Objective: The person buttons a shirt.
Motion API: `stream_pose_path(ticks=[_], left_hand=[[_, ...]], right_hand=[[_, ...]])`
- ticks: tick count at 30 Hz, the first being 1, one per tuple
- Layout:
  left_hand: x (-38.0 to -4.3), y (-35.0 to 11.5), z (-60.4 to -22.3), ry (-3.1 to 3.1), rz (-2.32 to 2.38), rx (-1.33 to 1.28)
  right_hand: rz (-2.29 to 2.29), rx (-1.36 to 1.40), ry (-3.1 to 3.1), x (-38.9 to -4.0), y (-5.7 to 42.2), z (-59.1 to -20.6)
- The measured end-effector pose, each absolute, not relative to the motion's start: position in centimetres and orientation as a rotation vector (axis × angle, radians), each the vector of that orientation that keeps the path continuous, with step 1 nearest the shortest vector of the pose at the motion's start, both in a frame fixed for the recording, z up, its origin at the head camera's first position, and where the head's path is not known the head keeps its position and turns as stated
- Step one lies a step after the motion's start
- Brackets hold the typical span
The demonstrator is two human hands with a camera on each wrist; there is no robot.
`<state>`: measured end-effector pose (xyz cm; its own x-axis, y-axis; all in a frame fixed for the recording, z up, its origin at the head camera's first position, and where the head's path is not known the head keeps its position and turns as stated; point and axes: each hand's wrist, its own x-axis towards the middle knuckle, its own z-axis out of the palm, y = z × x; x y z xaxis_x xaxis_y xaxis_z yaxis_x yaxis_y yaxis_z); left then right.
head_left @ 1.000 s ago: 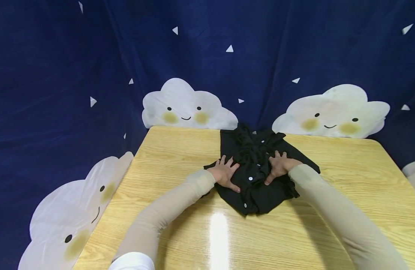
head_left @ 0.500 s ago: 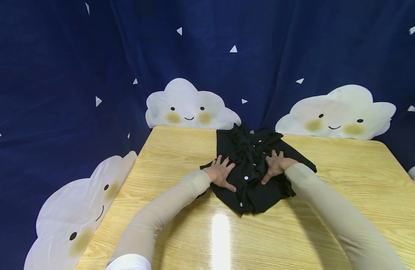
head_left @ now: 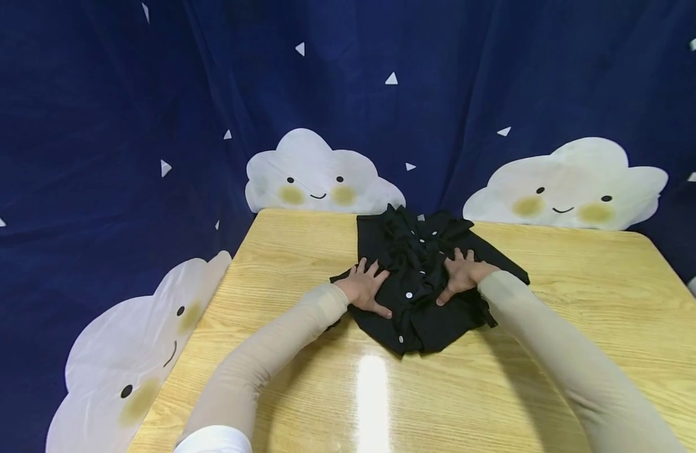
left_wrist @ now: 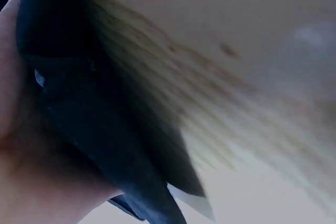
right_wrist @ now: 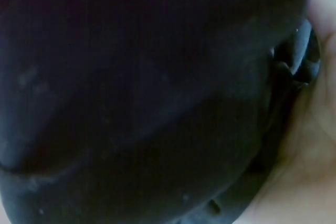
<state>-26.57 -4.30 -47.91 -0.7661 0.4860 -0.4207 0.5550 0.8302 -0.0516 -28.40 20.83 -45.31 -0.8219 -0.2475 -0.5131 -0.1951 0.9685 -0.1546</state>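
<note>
One dark-blue cloth backdrop point(head_left: 336, 100) is hanging behind the crumpled black cloth garment point(head_left: 414, 283). A pale wood-grain table point(head_left: 280, 251) is extending beneath the garment, to both sides of it and in front of it; the garment is lying at the table's far edge. Three white smiling cloud shapes with yellow cheeks are showing about the garment: a left cloud point(head_left: 150, 327) well to its left, a middle cloud point(head_left: 319, 173) just beyond it on the left, and a right cloud point(head_left: 569, 182) beyond it on the right. Two beige sleeves point(head_left: 543, 333) are reaching toward the garment from in front, one on each side. The two hands are resting apart on it, fingers spread: the left hand point(head_left: 366, 289) on its left half, the right hand point(head_left: 460, 277) on its right half, some fingertips lying among the folds. Both wrist views are showing dark cloth close beside the hand, rather blurred. Small white triangles point(head_left: 391, 79) are dotting the backdrop beyond the garment. Several round white buttons point(head_left: 409, 295) are running along the garment's bunched middle, between the hands.
</note>
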Motion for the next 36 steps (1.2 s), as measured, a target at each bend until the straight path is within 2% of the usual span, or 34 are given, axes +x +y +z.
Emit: stream_pose_path(ticks=[26,36], left_hand=[[-25.5,-7.1,-47.5,2.639,-0.187,0.718],[-26.9,-7.5,-45.6,2.843,0.174,0.768]], right_hand=[[-0.09,-0.412,2.591,-27.4,22.4,-45.3],[-0.123,-0.508,2.803,-27.6,23.0,-45.6]])
